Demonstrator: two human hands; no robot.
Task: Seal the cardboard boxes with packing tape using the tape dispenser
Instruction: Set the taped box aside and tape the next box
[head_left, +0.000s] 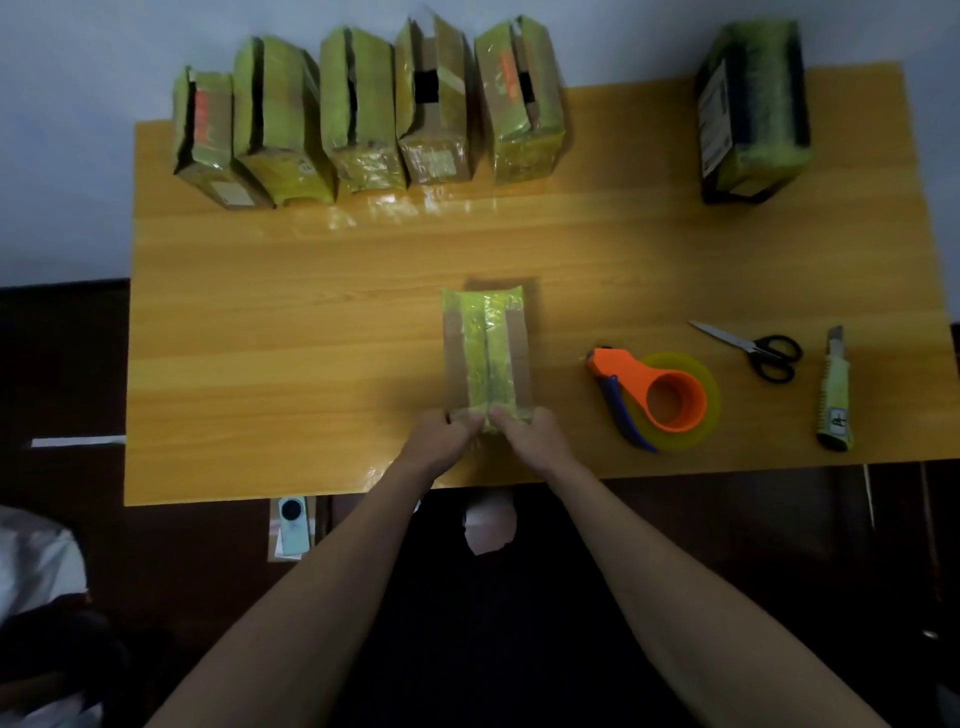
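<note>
Head view, the only one here: a small cardboard box (487, 353) lies at the near middle of the tabletop (291, 312), its top seam already covered by a strip of yellow-green tape running front to back. The left hand (447, 436) and right hand (527, 434) sit side by side at the box's near end, fingers curled onto the tape tail there, apparently pressing it down over the edge. The tape dispenser (654, 397), orange with a yellow roll, lies on its side well to the right of the box, touched by neither hand. Beyond it lie scissors (753, 351) and a utility knife (834, 389). Along the far edge stands a row of five boxes (363, 109); they carry old tape, yet several show dark gaps at their top flaps, so they look unsealed. A dark box (753, 109) stands alone at the far right, seemingly wrapped. By this reading, one box is nearly finished and most of the row remains.
</note>
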